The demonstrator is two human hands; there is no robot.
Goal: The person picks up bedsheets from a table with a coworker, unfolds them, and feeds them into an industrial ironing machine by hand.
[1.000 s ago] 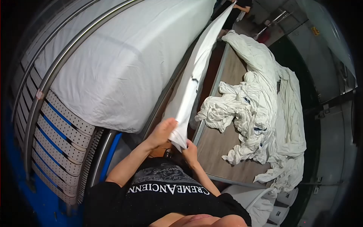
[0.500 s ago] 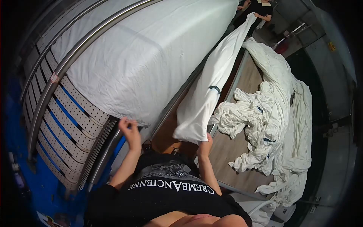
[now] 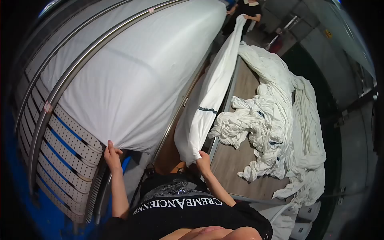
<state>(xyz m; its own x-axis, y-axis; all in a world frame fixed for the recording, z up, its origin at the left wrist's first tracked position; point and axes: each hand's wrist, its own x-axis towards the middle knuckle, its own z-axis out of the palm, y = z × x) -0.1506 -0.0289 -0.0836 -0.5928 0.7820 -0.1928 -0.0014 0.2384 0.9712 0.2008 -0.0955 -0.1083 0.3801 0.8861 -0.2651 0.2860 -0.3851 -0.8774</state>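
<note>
A wide white sheet [image 3: 132, 84] covers the machine's sloping bed on the left. My left hand [image 3: 113, 158] pinches its near edge, and creases fan out from the fingertips. A second white sheet [image 3: 212, 92], long and folded together, with a dark stripe across it, stretches away from me. Its near corner is gripped in my right hand [image 3: 203, 161]. At the far end, another person [image 3: 251, 12] in dark clothing holds the same sheet up.
Perforated belts [image 3: 74, 150] with blue gaps and a curved metal rail [image 3: 60, 86] are at left. Crumpled white linen [image 3: 272, 116] lies heaped on a wood-look table [image 3: 228, 164] at right, hanging over its far side.
My left hand has moved left and down and now pulls the edge of the covering sheet taut. My right hand has shifted left and lower with the folded sheet's corner. The view has turned slightly.
</note>
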